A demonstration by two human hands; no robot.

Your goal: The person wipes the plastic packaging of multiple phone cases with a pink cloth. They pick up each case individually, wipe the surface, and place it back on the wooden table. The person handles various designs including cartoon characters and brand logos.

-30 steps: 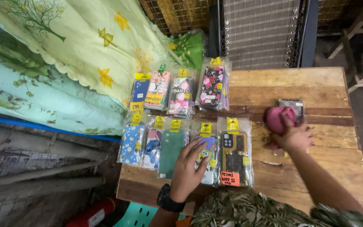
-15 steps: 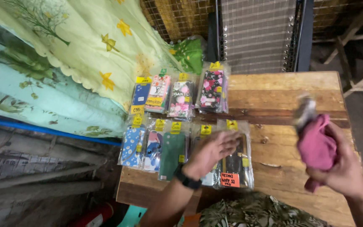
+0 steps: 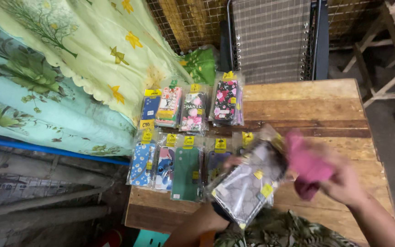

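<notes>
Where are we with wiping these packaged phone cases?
Done: cannot tell which are wiped. In hand: the left hand lifts a clear-wrapped phone case pack, and the right hand brings a pink cloth to it. Left: two rows of packaged cases lie on the wooden table.

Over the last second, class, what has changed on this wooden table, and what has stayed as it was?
The left hand has lifted packaged phone cases off the front row of the wooden table. The right hand has picked up the pink cloth and brought it leftward against them. The other cases, such as the green case, stayed in their rows.
</notes>
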